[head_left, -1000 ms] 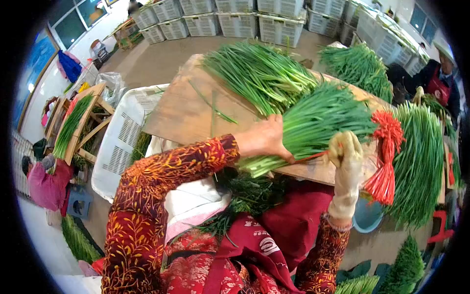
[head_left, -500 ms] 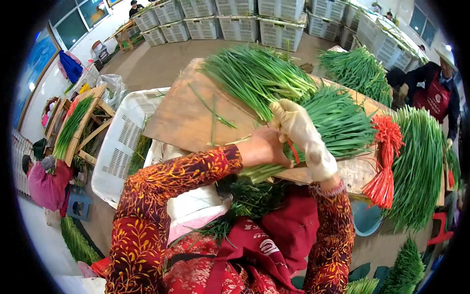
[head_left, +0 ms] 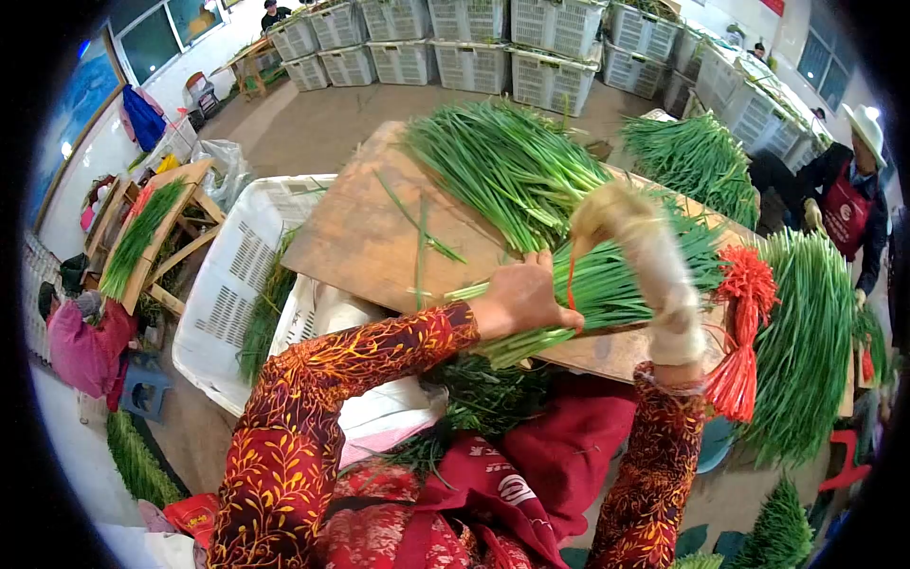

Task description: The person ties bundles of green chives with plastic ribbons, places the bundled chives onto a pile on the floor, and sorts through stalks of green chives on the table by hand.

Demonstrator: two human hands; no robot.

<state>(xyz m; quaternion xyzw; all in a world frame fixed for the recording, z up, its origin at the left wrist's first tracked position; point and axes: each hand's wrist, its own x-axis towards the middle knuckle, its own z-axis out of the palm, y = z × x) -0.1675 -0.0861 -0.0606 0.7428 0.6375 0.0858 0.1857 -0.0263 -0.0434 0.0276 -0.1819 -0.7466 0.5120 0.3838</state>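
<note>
A bundle of garlic chives [head_left: 621,284] lies on the tilted wooden board in front of me. My bare left hand [head_left: 524,298] is closed around its pale stem end, thumb across the stems. A thin red plastic strip [head_left: 572,284] rises from beside that thumb toward my gloved right hand [head_left: 626,242]. The right hand is blurred above the bundle, its fingers curled down at the strip's upper end; the fingertips do not show sharply. A larger loose pile of chives [head_left: 507,166] rests just beyond, and a hank of red strips [head_left: 744,332] hangs over the board's right edge.
The wooden board [head_left: 351,228] has a few stray leaves on it. A white crate [head_left: 227,284] stands at its left. More chives [head_left: 801,332] overhang on the right. Stacked crates [head_left: 469,66] line the back. Other people work at far left and right.
My right hand has moved right and slightly up, away from my left hand, and is now blurred. My left hand stays on the stems, with its thumb now laid across them.
</note>
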